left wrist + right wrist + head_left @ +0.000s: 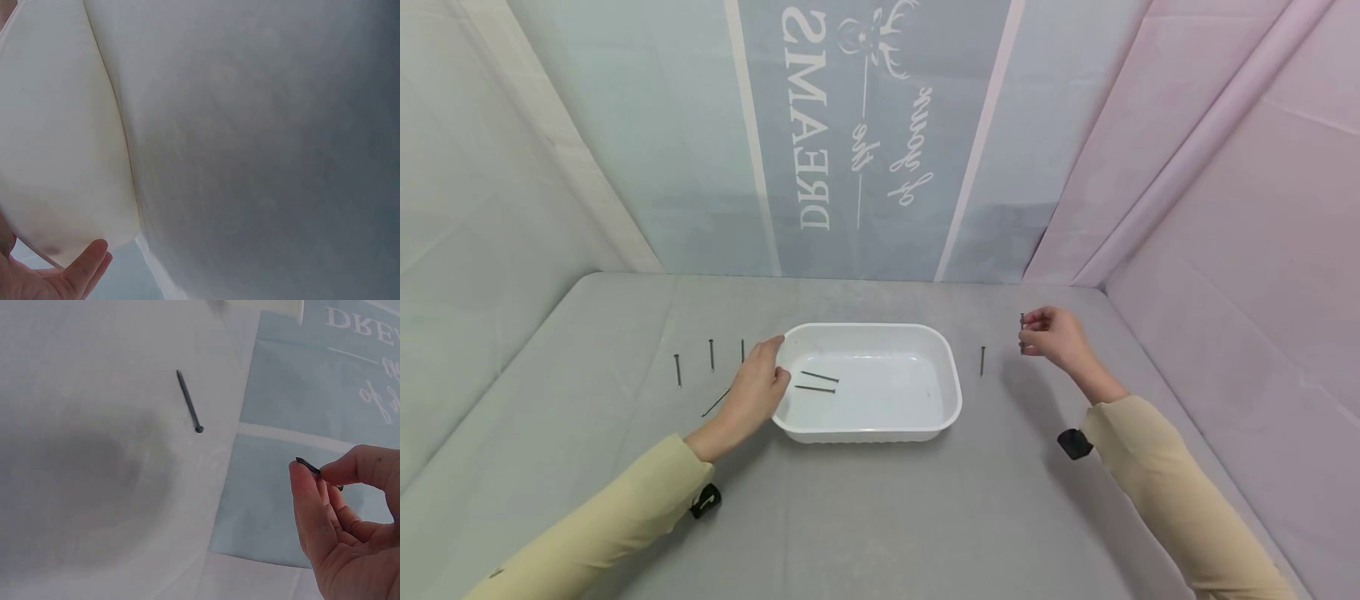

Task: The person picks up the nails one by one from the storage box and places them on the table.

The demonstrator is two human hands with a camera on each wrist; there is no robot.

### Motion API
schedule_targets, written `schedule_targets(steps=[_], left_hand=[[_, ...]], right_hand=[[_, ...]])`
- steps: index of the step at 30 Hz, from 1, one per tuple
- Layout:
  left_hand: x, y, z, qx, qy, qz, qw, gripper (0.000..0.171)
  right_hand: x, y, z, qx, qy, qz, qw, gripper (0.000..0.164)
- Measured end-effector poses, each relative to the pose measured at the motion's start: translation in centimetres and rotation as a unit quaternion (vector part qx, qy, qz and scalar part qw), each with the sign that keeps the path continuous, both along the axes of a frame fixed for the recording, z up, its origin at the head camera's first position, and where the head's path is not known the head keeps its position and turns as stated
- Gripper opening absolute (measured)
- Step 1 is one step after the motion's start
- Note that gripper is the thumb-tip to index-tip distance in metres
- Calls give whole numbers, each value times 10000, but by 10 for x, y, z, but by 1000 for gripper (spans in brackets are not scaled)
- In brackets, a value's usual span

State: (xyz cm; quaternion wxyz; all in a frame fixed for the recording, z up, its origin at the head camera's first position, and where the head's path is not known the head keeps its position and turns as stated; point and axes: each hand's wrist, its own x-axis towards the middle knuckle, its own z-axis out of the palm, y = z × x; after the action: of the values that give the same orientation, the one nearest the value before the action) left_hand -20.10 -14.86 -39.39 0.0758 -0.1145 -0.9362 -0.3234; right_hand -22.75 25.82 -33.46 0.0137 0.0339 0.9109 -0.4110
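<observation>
A white rectangular tray [880,435] stands mid-table with two nails [817,390] lying inside its left part. My left hand [752,392] holds the tray's left rim, thumb on the inner side; in the left wrist view, its fingers [87,269] show past the tray's white wall [69,125]. Off to the right, above the table, my right hand [1051,337] pinches a nail [309,465] between thumb and fingertips. Another nail [982,361] lies on the table between the tray and this hand, and it also shows in the right wrist view [189,402].
Several more nails [712,355] lie on the grey table [880,517] left of the tray, one of them partly behind my left hand. A printed cloth [857,242] hangs at the back edge, with pale cloth walls [1247,275] on both sides.
</observation>
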Motion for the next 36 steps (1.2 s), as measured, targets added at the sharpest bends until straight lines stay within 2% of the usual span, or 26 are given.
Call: schedule_targets(steps=[10,15,22,29,36], left_hand=[[1,-1,0,77,30,-72,9999,47],[1,-1,0,87,14,-95,9999,47],[0,-2,-1,93,31,-95,9999,47],[0,-1,-1,48,21,-76,10000,47],[0,-1,-1,50,42,-65,10000,47]], right_hand=[[-4,16,-16,-515,-635,-331,9961,34],[-6,21,-23,-485,-837,-435,9944,33],[-6,27,-34,-430,-1101,-279,9926,33],[-7,27,-40,-385,-1337,-316,9898,33],[-11,29,-48,-138,-1470,-340,9885,32]])
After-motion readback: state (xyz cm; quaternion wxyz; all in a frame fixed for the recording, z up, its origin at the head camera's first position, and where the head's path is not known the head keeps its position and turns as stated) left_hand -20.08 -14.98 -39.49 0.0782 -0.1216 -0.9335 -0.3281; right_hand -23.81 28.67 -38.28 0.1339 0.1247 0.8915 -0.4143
